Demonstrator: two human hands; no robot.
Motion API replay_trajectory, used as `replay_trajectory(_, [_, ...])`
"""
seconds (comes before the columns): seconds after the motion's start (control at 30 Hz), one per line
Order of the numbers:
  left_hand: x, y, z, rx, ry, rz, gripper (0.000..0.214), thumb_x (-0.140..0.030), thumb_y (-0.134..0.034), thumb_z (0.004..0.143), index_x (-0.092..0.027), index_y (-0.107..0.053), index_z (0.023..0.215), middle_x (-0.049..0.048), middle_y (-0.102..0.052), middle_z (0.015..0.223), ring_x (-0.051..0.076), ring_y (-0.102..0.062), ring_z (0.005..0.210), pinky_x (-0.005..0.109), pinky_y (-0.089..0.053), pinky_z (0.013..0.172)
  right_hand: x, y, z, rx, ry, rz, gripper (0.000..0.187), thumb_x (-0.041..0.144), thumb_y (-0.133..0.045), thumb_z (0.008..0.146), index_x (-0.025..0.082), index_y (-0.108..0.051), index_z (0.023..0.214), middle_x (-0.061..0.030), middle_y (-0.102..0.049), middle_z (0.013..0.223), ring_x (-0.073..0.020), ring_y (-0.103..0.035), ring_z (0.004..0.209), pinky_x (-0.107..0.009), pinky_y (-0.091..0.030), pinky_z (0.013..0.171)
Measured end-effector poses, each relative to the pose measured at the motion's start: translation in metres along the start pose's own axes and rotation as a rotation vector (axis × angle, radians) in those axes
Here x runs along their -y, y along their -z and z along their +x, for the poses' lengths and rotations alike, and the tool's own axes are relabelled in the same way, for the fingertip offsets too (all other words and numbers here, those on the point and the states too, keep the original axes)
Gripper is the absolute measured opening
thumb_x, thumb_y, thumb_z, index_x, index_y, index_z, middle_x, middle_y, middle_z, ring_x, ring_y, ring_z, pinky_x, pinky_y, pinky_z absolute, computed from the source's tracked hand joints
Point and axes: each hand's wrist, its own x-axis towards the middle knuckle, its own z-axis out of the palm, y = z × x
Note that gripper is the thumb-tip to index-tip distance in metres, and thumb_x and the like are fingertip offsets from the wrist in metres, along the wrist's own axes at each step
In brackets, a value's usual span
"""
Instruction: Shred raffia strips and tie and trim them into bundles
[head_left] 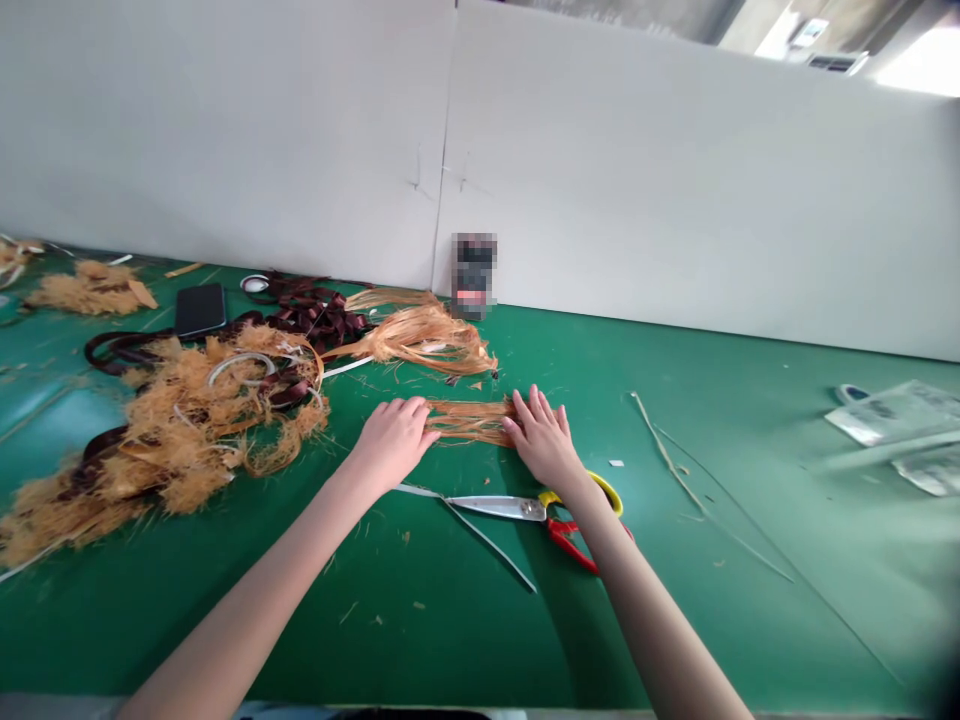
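Step in hand: a fibre bundle (471, 420) lies flat near the middle of the counter (750, 420), held at both ends. The left hand (394, 437) curls over its left end; whether it pinches cannot be told. The right hand (544, 440) lies open, fingers spread, on the right end. Scissors (517, 508) lie just nearer the front edge. Cutting would call for freeing one hand.

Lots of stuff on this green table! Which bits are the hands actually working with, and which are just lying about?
In hand: fibre bundle, with the left hand and right hand on its ends; likely also the scissors, open close by.
Lying about: phone, fibre-and-ribbon heap, fanned fibre tuft, plastic packets.
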Motion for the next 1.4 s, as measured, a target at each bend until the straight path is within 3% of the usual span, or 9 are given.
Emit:
replay_trajectory(0.13, [-0.012,-0.006,0.017,-0.011,-0.108,-0.019,0.052,-0.037,-0.056,0.091,-0.011,-0.048,0.135,0.015,-0.052,0.141,0.028,-0.048,0.129,0.042,-0.041,0.104,0.002,0.001,0.001,0.0,0.011,-0.038,0.063,0.049,-0.022,0.098,0.015,-0.026,0.151,-0.0168,-0.017,0.159,-0.0272,-0.016,0.147,-0.049,-0.014,0.116])
replay_trajectory(0.27, [-0.012,-0.012,0.021,-0.008,-0.139,-0.046,0.033,-0.018,-0.05,0.093,-0.016,-0.059,0.125,0.0093,-0.071,0.114,0.021,-0.064,0.102,0.033,-0.051,0.083,-0.006,0.002,-0.002,0.02,0.033,-0.066,0.062,0.049,-0.02,0.099,0.016,-0.027,0.151,-0.016,-0.021,0.158,-0.0271,-0.022,0.145,-0.047,-0.019,0.115])
replay_trajectory(0.37, [-0.009,-0.007,0.02,-0.016,-0.137,-0.058,0.026,-0.024,-0.049,0.095,-0.018,-0.066,0.115,0.0067,-0.074,0.101,0.02,-0.067,0.092,0.032,-0.051,0.079,-0.016,0.004,-0.005,0.033,0.054,-0.082,0.061,0.047,-0.018,0.099,0.016,-0.027,0.151,-0.0144,-0.021,0.158,-0.0258,-0.02,0.146,-0.048,-0.019,0.115])
replay_trajectory(0.53, [-0.02,-0.009,0.05,-0.026,-0.16,-0.056,0.056,-0.051,-0.033,0.097,-0.014,-0.048,0.136,0.0114,-0.053,0.141,0.023,-0.049,0.128,0.04,-0.038,0.105,-0.024,-0.001,-0.005,0.029,0.075,-0.1,0.059,0.044,-0.017,0.1,0.017,-0.026,0.151,-0.0132,-0.019,0.159,-0.025,-0.017,0.147,-0.049,-0.016,0.116])
replay_trajectory(0.7, [-0.035,-0.03,0.066,0.029,-0.154,-0.014,0.056,-0.048,-0.032,0.098,-0.01,-0.048,0.137,0.0137,-0.045,0.146,0.025,-0.044,0.133,0.041,-0.036,0.107,-0.026,-0.007,-0.001,0.023,0.064,-0.102,0.06,0.046,-0.019,0.099,0.017,-0.026,0.151,-0.0145,-0.02,0.159,-0.0254,-0.019,0.146,-0.048,-0.017,0.116])
replay_trajectory(1.03, [-0.017,-0.01,-0.017,-0.011,0.147,0.108,0.059,-0.044,-0.029,0.099,-0.001,-0.051,0.132,0.0221,-0.053,0.137,0.032,-0.05,0.127,0.045,-0.043,0.101,-0.023,-0.007,-0.005,-0.019,0.039,-0.028,0.057,0.044,-0.02,0.098,0.02,-0.032,0.149,-0.0123,-0.025,0.158,-0.0263,-0.021,0.146,-0.05,-0.016,0.115])
replay_trajectory(1.2, [0.004,0.002,-0.047,-0.134,0.429,0.166,0.051,-0.037,-0.033,0.098,-0.003,-0.055,0.128,0.023,-0.058,0.132,0.035,-0.054,0.122,0.048,-0.044,0.098,-0.003,-0.012,0.002,-0.074,-0.037,0.049,0.059,0.045,-0.021,0.097,0.019,-0.032,0.149,-0.0144,-0.027,0.157,-0.0302,-0.018,0.146,-0.057,-0.013,0.114])
replay_trajectory(1.33, [0.018,0.017,-0.059,-0.398,0.689,0.212,0.059,-0.041,-0.036,0.095,0.003,-0.043,0.135,0.0302,-0.035,0.147,0.044,-0.031,0.137,0.06,-0.03,0.106,0.018,-0.019,0.016,-0.102,-0.109,0.125,0.069,0.049,-0.022,0.097,0.004,-0.029,0.148,-0.0251,-0.018,0.156,-0.0337,-0.016,0.146,-0.057,-0.006,0.114])
replay_trajectory(1.4, [0.028,0.021,-0.066,-0.508,0.869,0.246,0.073,-0.047,-0.037,0.094,0.01,-0.031,0.14,0.0371,-0.021,0.15,0.05,-0.016,0.14,0.068,-0.019,0.108,0.022,-0.017,0.018,-0.119,-0.137,0.186,0.073,0.056,-0.022,0.095,0.007,-0.028,0.149,-0.0241,-0.016,0.157,-0.0329,-0.014,0.146,-0.058,-0.002,0.114])
